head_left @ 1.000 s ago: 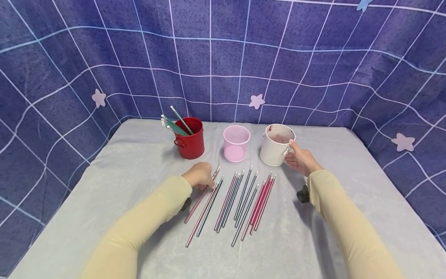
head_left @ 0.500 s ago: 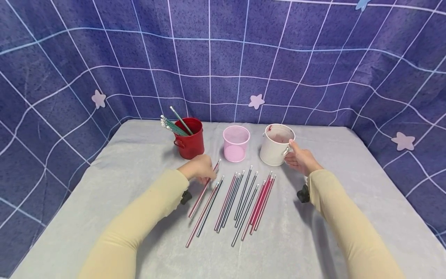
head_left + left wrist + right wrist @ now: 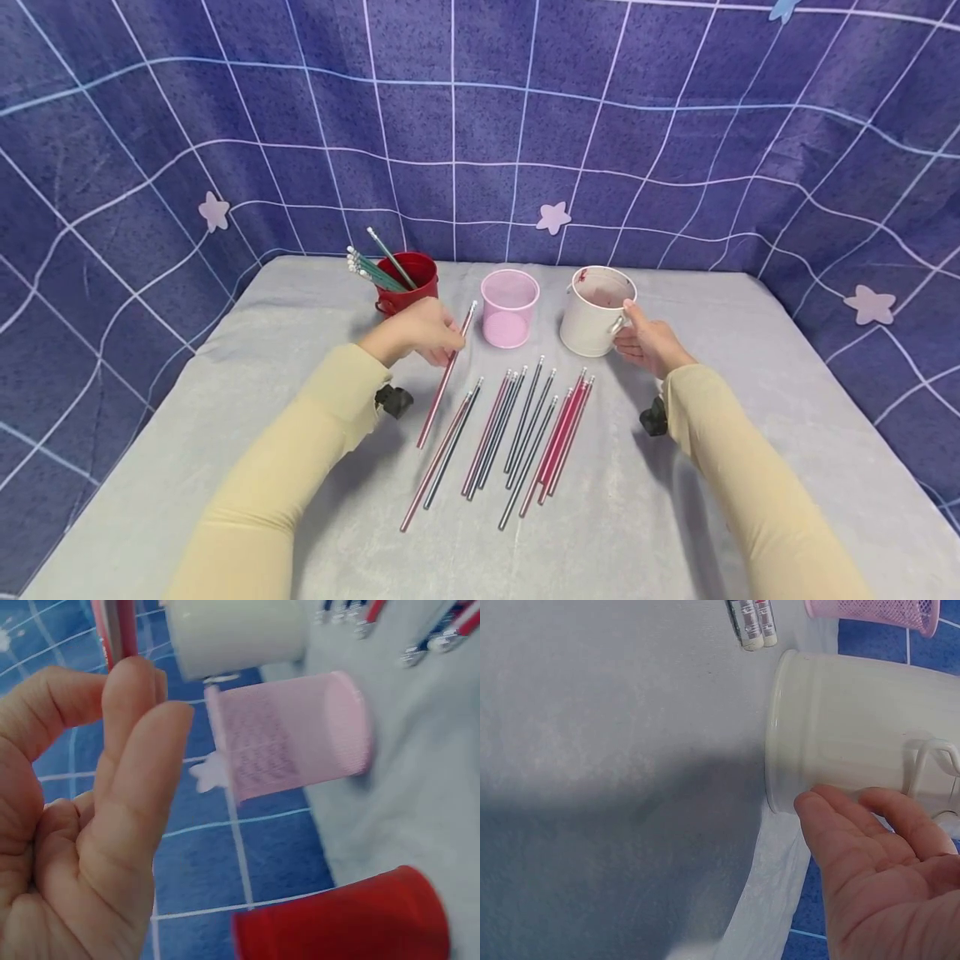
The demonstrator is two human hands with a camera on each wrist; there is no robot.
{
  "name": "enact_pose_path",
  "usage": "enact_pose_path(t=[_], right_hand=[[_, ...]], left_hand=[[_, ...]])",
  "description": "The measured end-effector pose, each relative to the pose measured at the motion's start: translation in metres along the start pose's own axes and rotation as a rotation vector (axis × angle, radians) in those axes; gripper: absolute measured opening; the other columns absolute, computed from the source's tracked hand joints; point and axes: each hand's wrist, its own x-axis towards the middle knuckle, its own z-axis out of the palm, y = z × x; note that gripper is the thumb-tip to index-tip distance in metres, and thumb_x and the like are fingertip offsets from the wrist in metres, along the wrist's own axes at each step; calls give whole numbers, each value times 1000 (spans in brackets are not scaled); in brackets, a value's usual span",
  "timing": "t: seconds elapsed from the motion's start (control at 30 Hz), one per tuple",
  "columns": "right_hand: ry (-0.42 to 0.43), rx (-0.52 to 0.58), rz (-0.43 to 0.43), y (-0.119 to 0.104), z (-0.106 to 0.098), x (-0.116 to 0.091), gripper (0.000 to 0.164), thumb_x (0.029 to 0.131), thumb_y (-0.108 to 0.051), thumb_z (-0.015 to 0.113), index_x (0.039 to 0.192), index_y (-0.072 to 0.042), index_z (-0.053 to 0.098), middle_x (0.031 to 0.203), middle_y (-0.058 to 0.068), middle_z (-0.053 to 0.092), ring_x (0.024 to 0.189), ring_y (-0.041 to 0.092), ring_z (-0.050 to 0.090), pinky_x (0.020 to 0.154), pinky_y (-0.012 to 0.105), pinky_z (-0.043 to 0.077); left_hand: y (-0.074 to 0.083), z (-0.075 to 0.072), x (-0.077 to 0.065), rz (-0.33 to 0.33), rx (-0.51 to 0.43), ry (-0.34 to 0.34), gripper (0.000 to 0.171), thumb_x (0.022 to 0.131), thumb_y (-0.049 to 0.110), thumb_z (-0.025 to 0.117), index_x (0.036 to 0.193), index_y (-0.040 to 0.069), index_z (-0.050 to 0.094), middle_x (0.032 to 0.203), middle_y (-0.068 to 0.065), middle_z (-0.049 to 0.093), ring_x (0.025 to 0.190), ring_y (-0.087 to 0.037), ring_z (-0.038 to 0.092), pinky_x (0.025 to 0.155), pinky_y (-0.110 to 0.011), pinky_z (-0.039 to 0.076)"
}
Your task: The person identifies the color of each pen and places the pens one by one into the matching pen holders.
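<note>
My left hand [image 3: 422, 329] pinches a red pencil [image 3: 437, 407] between thumb and fingertips, in front of the red bucket [image 3: 397, 304]. The pencil slants, its white eraser end up; in the left wrist view only a blurred piece of this pencil [image 3: 116, 630] shows above the fingertips. Part of the red bucket is hidden behind the hand. Beside the white bucket [image 3: 585, 325] is my right hand [image 3: 651, 343], its thumb near the rim and its fingers by the side handle. The right wrist view shows those fingers [image 3: 855, 825] extended along the white bucket's wall, loosely bent.
Several green pencils [image 3: 382, 277] lean in the red bucket. A pink mesh cup [image 3: 508, 312] stands between the buckets. Several red and dark pencils [image 3: 525, 433] lie in loose groups on the grey cloth [image 3: 637, 533]. A blue gridded curtain [image 3: 480, 125] hangs behind.
My left hand has lifted the red pencil off the cloth and carried it away from me, toward the red bucket's front. My right hand has stayed at the white bucket.
</note>
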Motion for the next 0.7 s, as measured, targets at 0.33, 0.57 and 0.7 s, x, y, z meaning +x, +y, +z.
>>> enact_pose_path(t=[0.33, 0.57, 0.7], right_hand=[[5, -5, 3, -1, 0, -1, 88, 98, -56, 24, 138, 23, 21, 142, 39, 26, 136, 41, 27, 110, 45, 26], [21, -11, -2, -1, 1, -1, 88, 99, -55, 24, 137, 23, 24, 141, 39, 28, 134, 43, 30, 109, 45, 28], [22, -15, -1, -1, 0, 0, 88, 98, -55, 23, 137, 23, 24, 141, 39, 28, 134, 42, 30, 109, 45, 28]], left_hand=[[21, -29, -18, 104, -252, 96, 14, 83, -1, 54, 91, -12, 59, 63, -4, 62, 55, -11, 62, 65, -32, 57], [32, -41, -27, 171, -338, 218, 7, 85, -3, 53, 85, -9, 57, 63, -1, 62, 53, -9, 63, 64, -30, 57], [37, -40, -25, 221, -462, 366, 6, 84, -4, 52, 86, -8, 57, 63, 1, 63, 55, -5, 63, 66, -26, 56]])
